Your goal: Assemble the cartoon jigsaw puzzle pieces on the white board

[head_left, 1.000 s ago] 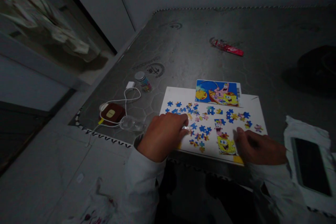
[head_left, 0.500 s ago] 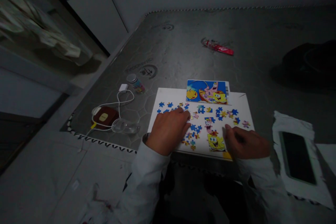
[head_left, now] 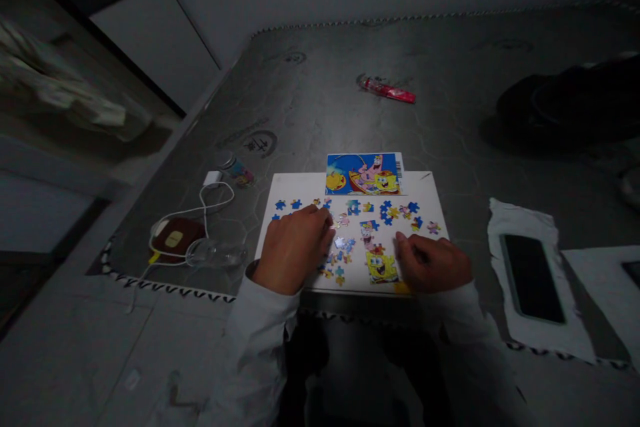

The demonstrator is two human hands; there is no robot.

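My left hand (head_left: 295, 247) rests over the left part of a white board (head_left: 430, 193), with loose jigsaw pieces (head_left: 340, 257) beside and partly under it. Its fingers are curled, and whatever they may hold is hidden. My right hand (head_left: 434, 263) is closed at the board's right side, thumb toward the joined puzzle section (head_left: 382, 268), which shows a yellow and a pink cartoon figure. No piece can be made out in that hand. More blue and yellow pieces (head_left: 389, 211) lie above it. A picture card (head_left: 364, 173) of the cartoon overlaps the board's far edge.
Left of the board are a clear plastic bottle (head_left: 220, 253), a brown box (head_left: 176, 240) with a white cable, a charger plug (head_left: 213, 177) and a clear tube (head_left: 237, 170). A red wrapper (head_left: 390, 90) lies farther back. To the right are a phone (head_left: 533, 278) on white paper and a dark bag (head_left: 565, 107).
The whole view has shifted, so the board and table objects appear farther left. My right hand stays beside the joined section, and my left hand keeps its place over the pieces.
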